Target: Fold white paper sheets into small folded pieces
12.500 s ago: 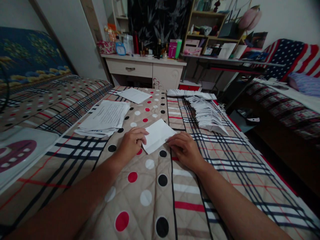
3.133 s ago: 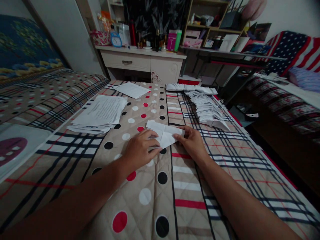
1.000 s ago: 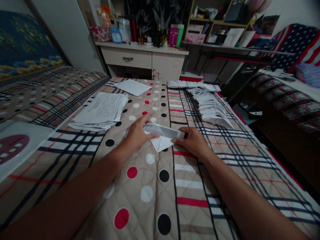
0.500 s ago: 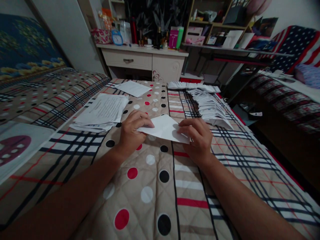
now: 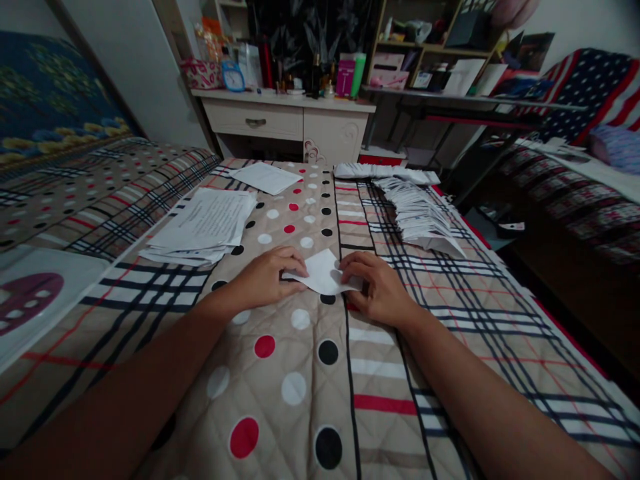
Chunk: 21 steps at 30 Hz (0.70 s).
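A folded piece of white paper (image 5: 323,270) is held between my two hands, just above or on the patterned bedspread (image 5: 295,387). My left hand (image 5: 273,275) pinches its left corner between thumb and fingers. At the right corner, my right hand (image 5: 373,283) is closed on the paper with bent fingers over the top. Left of my hands lies a stack of printed sheets (image 5: 203,223). To the right, many folded paper pieces (image 5: 420,217) lie in an overlapping row, and another row of folded paper (image 5: 385,173) runs behind it.
A single white sheet (image 5: 267,177) lies at the bed's far end. A plastic-covered item with a purple oval (image 5: 30,300) is at the left edge. Beyond the bed stand a white dresser (image 5: 285,123) with bottles and boxes, and a desk (image 5: 475,100) with shelves.
The paper was folded down from a larger sheet. A second ago its printed inner side and front point showed; it has since been turned, the plain side is up, and both hands have lowered slightly.
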Each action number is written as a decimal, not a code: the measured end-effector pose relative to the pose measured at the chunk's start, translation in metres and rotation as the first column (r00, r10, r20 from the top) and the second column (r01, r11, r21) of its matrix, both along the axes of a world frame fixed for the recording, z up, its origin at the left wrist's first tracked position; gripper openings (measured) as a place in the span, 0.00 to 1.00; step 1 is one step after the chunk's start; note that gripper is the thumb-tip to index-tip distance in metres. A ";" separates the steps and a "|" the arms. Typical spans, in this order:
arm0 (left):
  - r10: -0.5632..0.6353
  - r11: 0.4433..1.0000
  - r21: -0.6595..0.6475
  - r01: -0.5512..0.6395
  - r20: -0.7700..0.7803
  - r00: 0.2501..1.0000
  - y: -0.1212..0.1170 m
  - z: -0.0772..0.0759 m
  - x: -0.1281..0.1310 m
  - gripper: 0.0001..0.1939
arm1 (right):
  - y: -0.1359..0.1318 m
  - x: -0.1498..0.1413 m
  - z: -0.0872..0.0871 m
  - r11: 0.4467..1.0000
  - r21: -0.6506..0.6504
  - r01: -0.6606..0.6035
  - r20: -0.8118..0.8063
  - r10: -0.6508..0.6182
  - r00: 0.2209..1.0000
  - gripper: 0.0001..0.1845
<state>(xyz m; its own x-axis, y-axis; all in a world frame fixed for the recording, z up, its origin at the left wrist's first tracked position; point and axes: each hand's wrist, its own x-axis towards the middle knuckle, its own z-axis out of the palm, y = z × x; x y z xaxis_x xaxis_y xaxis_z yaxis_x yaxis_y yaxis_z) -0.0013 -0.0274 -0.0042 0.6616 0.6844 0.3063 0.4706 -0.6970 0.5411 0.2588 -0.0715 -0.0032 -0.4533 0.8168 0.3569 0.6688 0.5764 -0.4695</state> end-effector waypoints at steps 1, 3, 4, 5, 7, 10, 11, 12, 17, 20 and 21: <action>-0.005 0.999 -0.042 0.006 0.031 1.000 0.002 -0.001 -0.001 0.05 | 0.001 0.001 -0.001 1.000 -0.018 -0.003 -0.049 0.002 0.999 0.09; 0.021 0.994 -0.110 -0.011 0.089 0.996 0.005 -0.004 -0.002 0.05 | 0.003 0.002 -0.003 0.998 -0.060 -0.013 -0.153 0.004 0.988 0.03; 0.042 0.990 -0.136 -0.027 0.110 0.993 0.006 -0.005 -0.002 0.06 | 0.004 0.003 -0.003 0.997 -0.082 -0.017 -0.196 0.001 0.981 0.03; 0.063 0.987 -0.155 -0.044 0.123 0.990 0.007 -0.005 -0.001 0.07 | 0.005 0.002 -0.004 0.995 -0.101 -0.015 -0.229 -0.008 0.973 0.05; 0.102 0.983 -0.164 -0.080 0.129 0.986 0.009 -0.006 -0.001 0.07 | 0.005 0.001 -0.005 0.992 -0.126 0.013 -0.261 -0.046 0.964 0.08; 0.170 0.979 -0.134 -0.154 0.116 0.979 0.010 -0.007 -0.001 0.07 | 0.004 -0.002 -0.005 0.988 -0.130 0.083 -0.260 -0.115 0.959 0.08; 0.196 0.976 -0.119 -0.183 0.110 0.974 0.010 -0.008 -0.001 0.07 | 0.004 -0.003 -0.006 0.987 -0.123 0.106 -0.258 -0.135 0.957 0.08; 0.219 0.973 -0.103 -0.208 0.103 0.970 0.010 -0.009 -0.002 0.07 | 0.004 -0.003 -0.006 0.985 -0.116 0.125 -0.253 -0.151 0.956 0.08; 0.268 0.963 -0.046 -0.265 0.073 0.961 0.012 -0.012 -0.001 0.09 | 0.005 -0.004 -0.008 0.976 -0.085 0.200 -0.201 -0.214 0.956 0.08; 0.323 0.946 -0.031 -0.322 0.033 0.946 0.011 -0.012 -0.001 0.09 | 0.005 -0.004 -0.008 0.965 -0.085 0.249 -0.139 -0.259 0.956 0.08; 0.352 0.936 -0.037 -0.351 0.021 0.936 0.011 -0.011 0.000 0.09 | 0.005 -0.005 -0.007 0.958 -0.094 0.269 -0.113 -0.279 0.954 0.07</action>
